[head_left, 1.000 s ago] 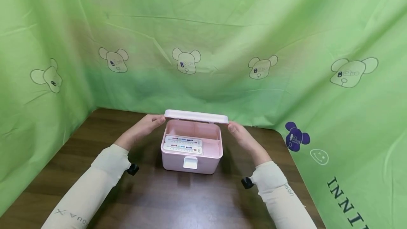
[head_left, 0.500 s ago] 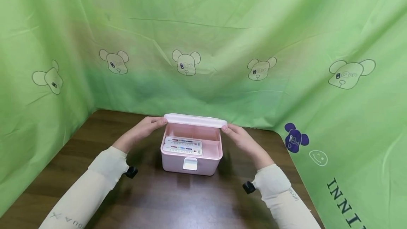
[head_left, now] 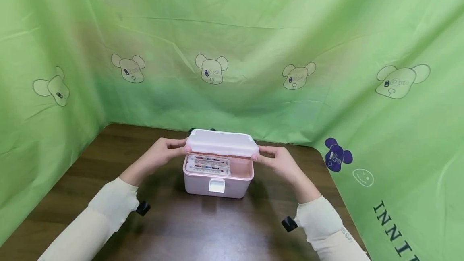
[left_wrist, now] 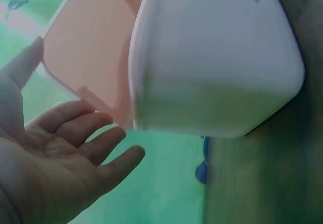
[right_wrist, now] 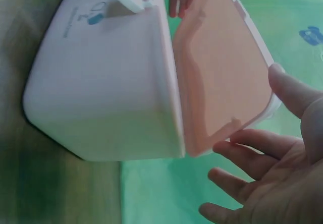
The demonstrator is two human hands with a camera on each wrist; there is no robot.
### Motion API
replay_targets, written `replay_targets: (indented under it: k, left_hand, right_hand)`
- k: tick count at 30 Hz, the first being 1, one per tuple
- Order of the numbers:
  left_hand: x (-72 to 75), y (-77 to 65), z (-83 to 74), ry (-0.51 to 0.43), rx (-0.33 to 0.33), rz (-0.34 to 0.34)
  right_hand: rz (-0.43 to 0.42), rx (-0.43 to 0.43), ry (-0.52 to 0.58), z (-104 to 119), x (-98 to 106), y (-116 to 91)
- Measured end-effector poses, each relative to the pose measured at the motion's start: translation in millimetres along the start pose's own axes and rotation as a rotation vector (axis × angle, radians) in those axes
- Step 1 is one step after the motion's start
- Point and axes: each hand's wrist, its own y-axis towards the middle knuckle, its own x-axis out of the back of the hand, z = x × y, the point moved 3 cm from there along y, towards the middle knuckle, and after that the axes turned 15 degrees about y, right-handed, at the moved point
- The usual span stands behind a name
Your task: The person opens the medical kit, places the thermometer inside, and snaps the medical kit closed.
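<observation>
A pink storage box (head_left: 197, 186) stands on the table with its pale lid (head_left: 222, 142) tilted partly down over the back half. My left hand (head_left: 159, 154) holds the lid's left end, thumb on the front edge and index finger behind. At the right end, my right hand (head_left: 284, 164) grips the lid the same way. In both wrist views the other fingers spread loosely below the lid's pink inner side (right_wrist: 222, 72). Two slim white thermometer-like strips (head_left: 208, 169) with coloured marks lie in the front left of the box. The lid hides the rear compartments.
A white latch (head_left: 216, 185) sticks out at the box's front. The brown wooden table (head_left: 217, 233) ends just behind the box at a green curtain (head_left: 253, 104) with printed bear heads, which also closes off both sides.
The lid has swung forward and down, covering the rear compartments. Both hands have come forward with it, their thumbs now at its front edge. The box has stayed in place.
</observation>
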Motion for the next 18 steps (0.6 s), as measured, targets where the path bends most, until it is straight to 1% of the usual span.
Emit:
replay_targets:
  k: [4,6,10,13,18]
  left_hand:
    - [-10.0,-9.9,1.1,-0.003,0.004,-0.067]
    - [-16.1,-15.1,3.9,-0.012,0.014,-0.098]
    - [-27.4,-24.7,8.4,-0.037,0.011,-0.16]
    - [-33.7,-30.3,9.4,-0.048,-0.018,-0.213]
    - [-41.3,-38.9,9.9,-0.023,-0.054,-0.289]
  right_hand:
    - [-0.067,0.021,-0.043,-4.5,-4.8,-9.6]
    - [-0.102,0.034,-0.044,-7.6,-9.5,-14.7]
    - [-0.174,0.055,-0.015,-17.2,-19.9,-23.9]
    - [-0.227,0.085,-0.014,-24.2,-26.4,-29.1]
    - [-0.285,0.131,-0.027,-29.8,-34.2,-34.6]
